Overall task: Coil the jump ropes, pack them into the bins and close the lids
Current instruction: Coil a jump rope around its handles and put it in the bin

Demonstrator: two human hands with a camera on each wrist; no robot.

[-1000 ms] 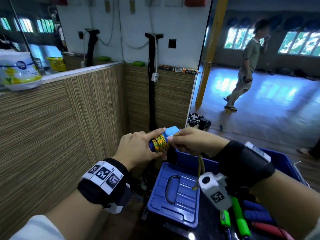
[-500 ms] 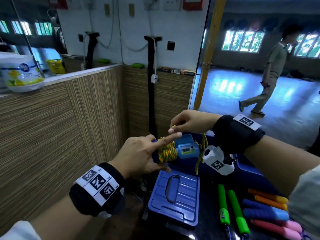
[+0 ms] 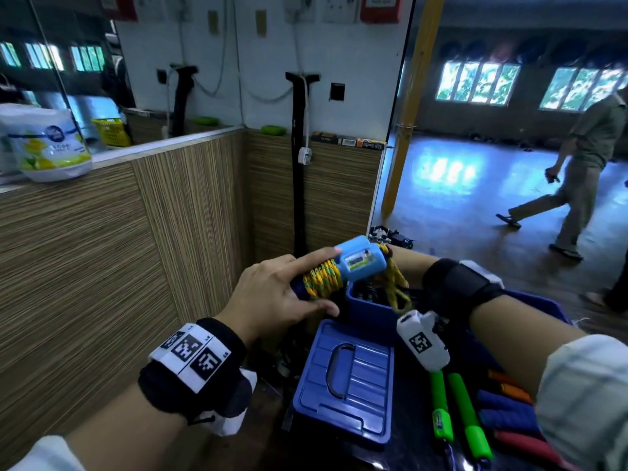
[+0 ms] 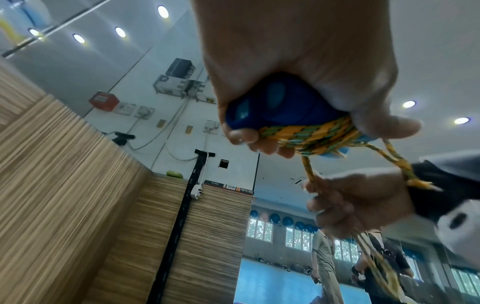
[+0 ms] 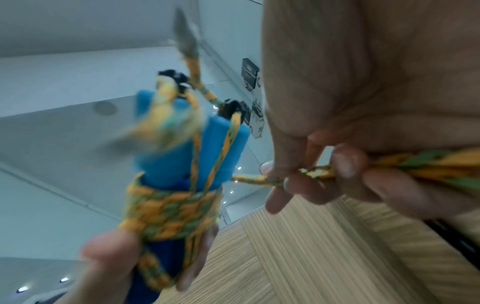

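Gripping the blue handles steady, the left hand pinned the wound rope in place. The right hand pinched the loose rope end, likely for another wrap, above the open bin.

Hands: two, left hand and right hand. Blue rope handles held together: two, bound by one yellow-green rope. Blue bins: two, small bin and larger bin, partly hidden. Blue lid with handle: one. Green handles on table: two. Further handles at right edge: blue, orange, red; exact count unclear. Walking persons in hall: one.
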